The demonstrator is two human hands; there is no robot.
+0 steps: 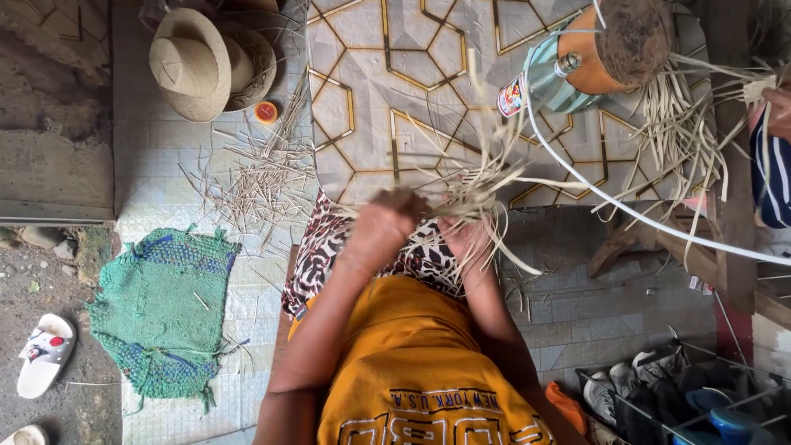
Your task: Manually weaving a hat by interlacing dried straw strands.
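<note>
Straw-coloured strips are gathered in a loose bundle between both hands, low over the lap and just at the near edge of the patterned mat. The left hand is closed around the base of the bundle with its knuckles up; the right hand is also curled on the strips, though its fingers are mostly hidden under them, so how firmly it pinches cannot be told. Loose ends fan out beyond the hands, up and to the right, and several trail down past the right wrist.

The likeliest trouble, to my eye, is tangling. The free ends point in many directions, and a white cord runs just beyond the right hand, crossing the fan of strips; a pull on the bundle could snag it. That cord leads up toward a bottle lying beside a brown rounded block farther off to the right, which a hard tug might shift.

Thin dry strips also look brittle: a sharp bend near the grip could crack one. If either hand loosens, the crossings already formed may slip apart.

Cut scraps litter the floor beyond the left hand, near two straw hats, so a dropped strip would be hard to pick out among them.
</note>
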